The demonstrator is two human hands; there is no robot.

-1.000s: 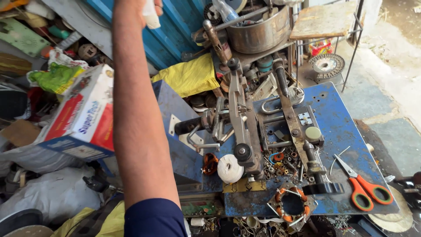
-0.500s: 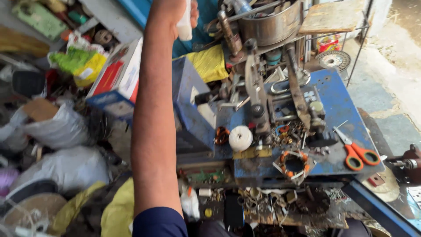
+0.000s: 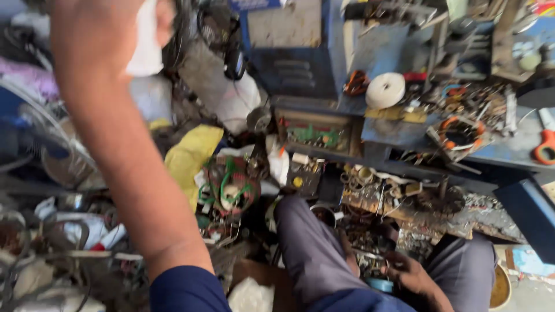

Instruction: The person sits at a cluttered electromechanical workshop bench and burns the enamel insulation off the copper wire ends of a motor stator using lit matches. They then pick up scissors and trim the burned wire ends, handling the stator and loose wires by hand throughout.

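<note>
The left hand (image 3: 101, 34) is raised at the far left of the scene, its fingers clenched around a small white object (image 3: 144, 49) – blurred, so its kind cannot be told. The right hand (image 3: 413, 274) is held low at the near right, between the knees, its fingers curled about a small blue round item (image 3: 381, 285) beside a heap of metal scrap. On the blue workbench (image 3: 509, 153) at the far right, a white tape roll (image 3: 385, 91) and orange-handled scissors (image 3: 544, 147) are seen – well apart from both hands.
</note>
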